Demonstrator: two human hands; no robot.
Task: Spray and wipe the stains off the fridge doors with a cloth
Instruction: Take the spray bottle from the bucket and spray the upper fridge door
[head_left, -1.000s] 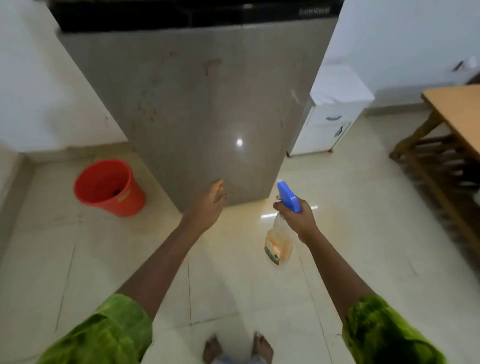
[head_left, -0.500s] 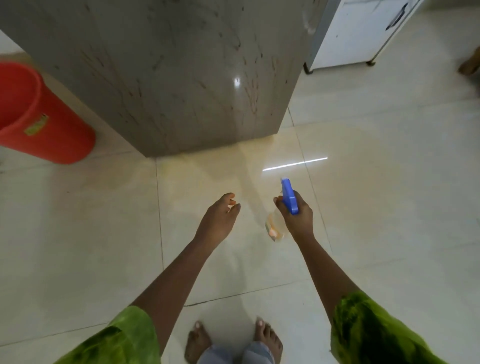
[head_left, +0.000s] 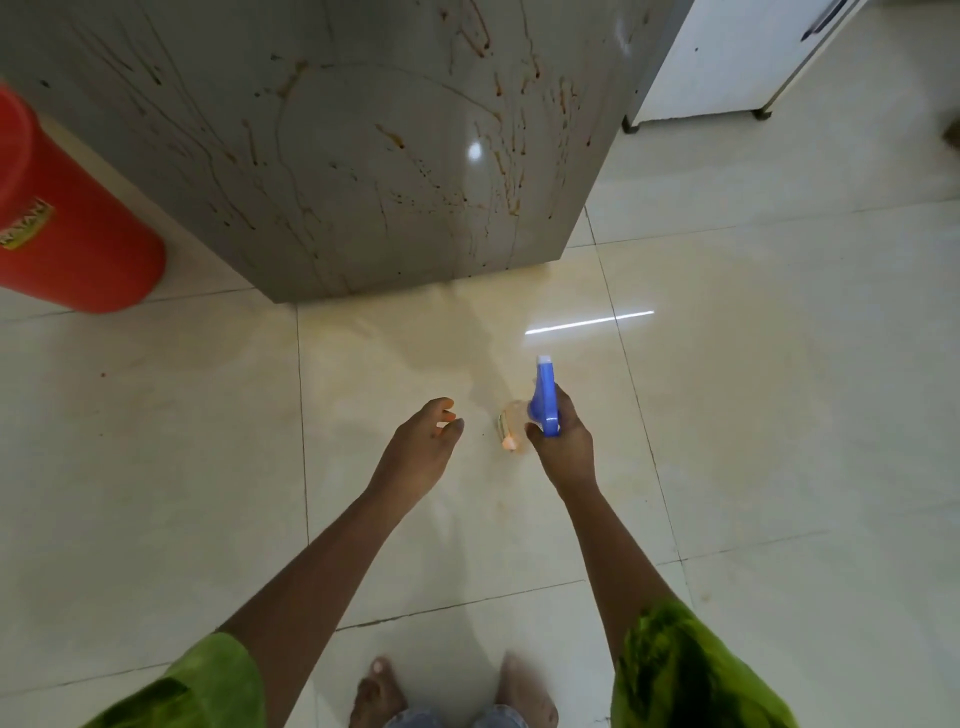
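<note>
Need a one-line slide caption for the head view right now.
Right hand holds a blue-topped spray bottle low before the stain-streaked fridge door; left hand empty.

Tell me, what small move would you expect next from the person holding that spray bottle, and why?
Probably raising the right hand to aim the spray bottle at the fridge door. The door is streaked with brown stains, the bottle hangs low over the floor, and the left hand is empty, with no cloth in view, so spraying likely comes before wiping.
</note>
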